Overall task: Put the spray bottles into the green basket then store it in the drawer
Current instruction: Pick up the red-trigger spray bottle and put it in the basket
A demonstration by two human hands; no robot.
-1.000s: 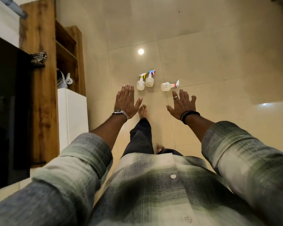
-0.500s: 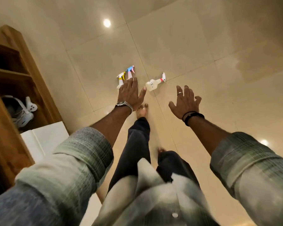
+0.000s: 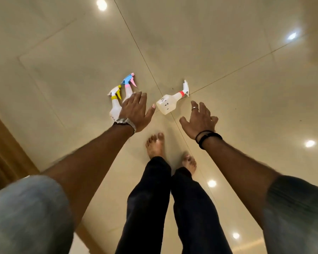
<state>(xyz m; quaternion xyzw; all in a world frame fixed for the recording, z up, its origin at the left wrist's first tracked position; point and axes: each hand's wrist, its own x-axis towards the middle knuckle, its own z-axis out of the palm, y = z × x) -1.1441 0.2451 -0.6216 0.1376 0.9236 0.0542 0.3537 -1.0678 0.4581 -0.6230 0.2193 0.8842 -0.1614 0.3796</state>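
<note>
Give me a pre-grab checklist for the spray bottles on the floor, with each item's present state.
1. Left hand empty and open: ok.
2. Right hand empty and open: ok.
3. White spray bottle with the yellow trigger and the white one with the blue and pink trigger upright under the left hand: ok.
4. White spray bottle with the red collar upright: not ok, it lies on its side on the beige tiled floor.
5. Green basket within reach: cannot tell, not in view.
</note>
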